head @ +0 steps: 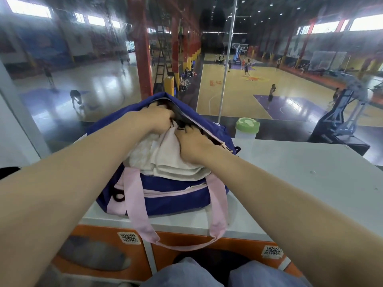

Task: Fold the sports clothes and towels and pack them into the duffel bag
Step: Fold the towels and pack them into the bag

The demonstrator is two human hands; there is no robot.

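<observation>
Duffel bag [165, 195], navy and pink, sits open on a grey desk [310, 168]. Both hands reach inside over white towels [165, 154]: left hand [159, 117] fingers grasping dark clothing [182, 117], right hand [194, 141] fingertips hidden, so their grip is unclear.

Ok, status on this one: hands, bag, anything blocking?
Left hand and right hand both pushing dark clothing into the duffel bag. White towels piled at the opening. Green-lidded bottle beside it, apart.

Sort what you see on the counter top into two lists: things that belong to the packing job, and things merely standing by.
Part of the job:
duffel bag, open
white towels in its mouth
dark garment deeper in
left hand and right hand, both at the opening

Standing by:
green-lidded bottle beside the bag
QR stickers on the lockers below
</observation>
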